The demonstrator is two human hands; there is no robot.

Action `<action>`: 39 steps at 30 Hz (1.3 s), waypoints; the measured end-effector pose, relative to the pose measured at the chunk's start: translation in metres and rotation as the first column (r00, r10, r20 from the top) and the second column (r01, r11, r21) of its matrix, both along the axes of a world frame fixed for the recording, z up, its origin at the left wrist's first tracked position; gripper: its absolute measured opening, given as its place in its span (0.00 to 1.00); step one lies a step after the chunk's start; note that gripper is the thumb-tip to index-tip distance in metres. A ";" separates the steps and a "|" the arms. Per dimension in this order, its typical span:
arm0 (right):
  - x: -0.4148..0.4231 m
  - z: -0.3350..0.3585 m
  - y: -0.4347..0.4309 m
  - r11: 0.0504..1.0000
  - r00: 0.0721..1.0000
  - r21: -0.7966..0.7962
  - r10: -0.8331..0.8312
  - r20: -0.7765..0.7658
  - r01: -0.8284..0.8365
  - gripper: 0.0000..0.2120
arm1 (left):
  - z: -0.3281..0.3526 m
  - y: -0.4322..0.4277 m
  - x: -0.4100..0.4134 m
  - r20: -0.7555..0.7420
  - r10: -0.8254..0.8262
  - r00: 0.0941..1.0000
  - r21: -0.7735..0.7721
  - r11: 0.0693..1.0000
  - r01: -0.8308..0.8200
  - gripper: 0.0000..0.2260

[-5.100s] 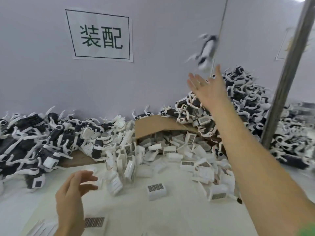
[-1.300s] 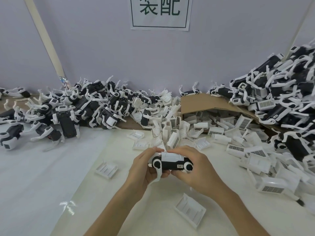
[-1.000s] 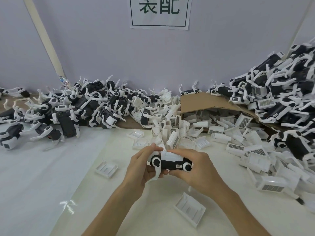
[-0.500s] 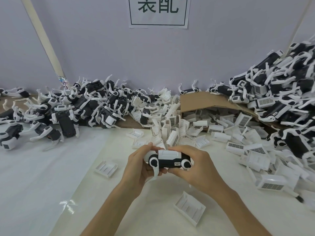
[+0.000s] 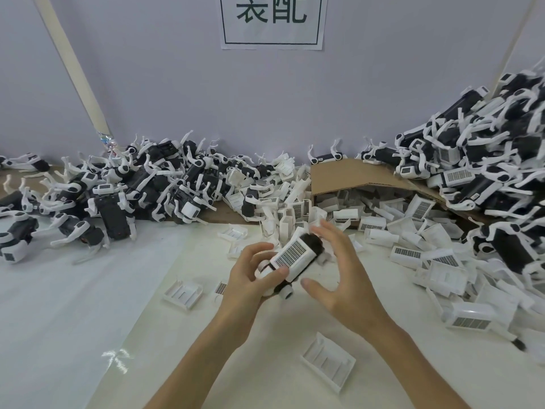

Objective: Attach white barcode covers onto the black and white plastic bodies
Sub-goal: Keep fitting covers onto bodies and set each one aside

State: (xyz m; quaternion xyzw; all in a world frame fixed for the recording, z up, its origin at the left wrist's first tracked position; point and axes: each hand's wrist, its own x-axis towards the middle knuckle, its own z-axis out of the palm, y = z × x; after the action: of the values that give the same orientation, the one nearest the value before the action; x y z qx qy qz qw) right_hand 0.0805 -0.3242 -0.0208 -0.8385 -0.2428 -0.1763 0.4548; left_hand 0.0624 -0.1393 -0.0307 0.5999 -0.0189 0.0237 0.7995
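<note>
The white-topped desk (image 5: 88,320) shows plain surface at near left. Heaps of black and white plastic bodies (image 5: 132,187) line the far wall and climb high at right. A tipped brown cardboard box (image 5: 354,175) spills white barcode covers (image 5: 413,252) across the right side. Above mid-desk, the left hand (image 5: 250,278) grips one body (image 5: 295,258), its barcoded cover facing up. The right hand (image 5: 345,278) is spread, fingers loose, just beside it.

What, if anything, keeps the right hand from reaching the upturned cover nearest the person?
Likely nothing, so yes: the right hand is open and empty, and the upturned cover lies alone on the table near its wrist.
</note>
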 end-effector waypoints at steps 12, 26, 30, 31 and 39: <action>0.008 -0.005 -0.006 0.996 0.999 -0.070 0.050 0.018 -0.049 0.36 | -0.003 -0.002 -0.004 0.378 -0.095 0.921 0.451 0.887 -0.094 0.25; 0.007 -0.006 -0.010 0.988 0.994 -0.149 -0.009 0.105 0.025 0.23 | -0.010 0.002 -0.001 0.450 -0.236 0.861 0.717 0.670 -0.191 0.24; 0.005 -0.006 -0.005 0.991 0.988 -0.107 -0.066 0.138 0.081 0.24 | -0.010 0.002 -0.001 0.471 -0.217 0.855 0.709 0.669 -0.221 0.26; 0.004 -0.006 -0.004 0.990 0.986 -0.102 -0.081 0.145 0.097 0.26 | -0.010 0.002 -0.001 0.484 -0.212 0.849 0.704 0.671 -0.234 0.27; 0.003 -0.007 -0.005 0.984 0.990 -0.115 -0.134 0.050 0.139 0.30 | -0.010 0.002 -0.003 0.524 -0.173 0.834 0.672 0.686 -0.280 0.27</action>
State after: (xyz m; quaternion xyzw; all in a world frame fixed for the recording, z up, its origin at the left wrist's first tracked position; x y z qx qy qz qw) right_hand 0.0837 -0.3289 -0.0276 -0.8749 -0.2042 -0.2098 0.3859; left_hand 0.0593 -0.1378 -0.0409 0.8330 -0.2364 0.2096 0.4541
